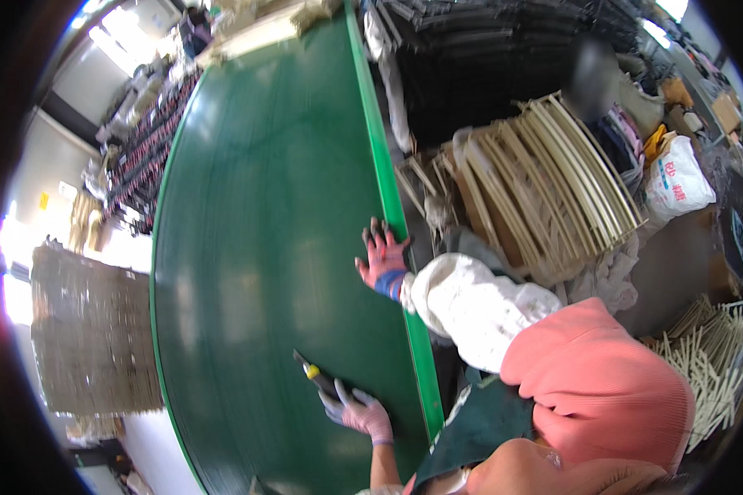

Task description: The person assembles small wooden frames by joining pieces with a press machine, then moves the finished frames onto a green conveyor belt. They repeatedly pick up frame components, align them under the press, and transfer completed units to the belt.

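My left hand (361, 415), in a pale pink glove with grey fingers, is low over the green conveyor belt (248, 247). It grips a utility knife (312, 370) with a black and yellow handle, its tip pointing away to the upper left. Farther up, my right hand (383, 259) rests flat on the belt beside the bright green side rail (381, 157). Its fingers are spread, in a pink glove with dark fingertips and a blue cuff, and nothing shows in it.
Right of the rail lies a stack of cream-coloured bars (545, 181), with dark bundles (487, 66) behind. A white bag (679, 181) and a pile of thin pale rods (710, 371) are farther right. A tall wrapped stack (91, 330) stands left of the belt.
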Available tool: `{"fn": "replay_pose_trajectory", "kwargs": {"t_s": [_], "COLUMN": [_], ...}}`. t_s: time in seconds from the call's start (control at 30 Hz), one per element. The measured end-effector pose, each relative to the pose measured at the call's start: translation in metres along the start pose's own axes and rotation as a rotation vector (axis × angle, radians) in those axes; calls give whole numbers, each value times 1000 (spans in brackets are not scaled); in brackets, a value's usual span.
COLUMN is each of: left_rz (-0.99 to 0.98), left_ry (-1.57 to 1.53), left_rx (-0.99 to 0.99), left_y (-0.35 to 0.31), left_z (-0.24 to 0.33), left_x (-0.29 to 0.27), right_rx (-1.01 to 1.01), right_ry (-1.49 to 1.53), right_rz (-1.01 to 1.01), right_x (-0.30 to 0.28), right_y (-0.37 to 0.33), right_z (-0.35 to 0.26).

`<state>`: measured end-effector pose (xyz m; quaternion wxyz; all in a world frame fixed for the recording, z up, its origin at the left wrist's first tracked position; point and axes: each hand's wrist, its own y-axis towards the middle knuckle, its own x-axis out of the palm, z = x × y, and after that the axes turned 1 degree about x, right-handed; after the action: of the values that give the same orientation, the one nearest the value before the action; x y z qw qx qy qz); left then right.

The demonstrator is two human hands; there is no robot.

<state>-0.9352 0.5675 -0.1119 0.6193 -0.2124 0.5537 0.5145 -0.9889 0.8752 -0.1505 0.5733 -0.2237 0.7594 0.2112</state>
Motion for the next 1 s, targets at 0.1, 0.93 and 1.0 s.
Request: {"fn": "replay_pose_trajectory", "kwargs": {"t_s": [0.1,0.93,1.0], "left_rz": [-28,-173,-161], "left_ry": [48,-14,-5], "left_rx": [-55,73,81], "left_y": [1,19,19], "left_z": [1,14,15], "left_x": [3,16,16], "right_rx": [-45,0,9], "right_ry": [-338,29,20], "right_rz": [151,-77,-105], "right_x": [3,-15,-16], "right_y": [1,9,9], "right_z": [0,1,1]}}
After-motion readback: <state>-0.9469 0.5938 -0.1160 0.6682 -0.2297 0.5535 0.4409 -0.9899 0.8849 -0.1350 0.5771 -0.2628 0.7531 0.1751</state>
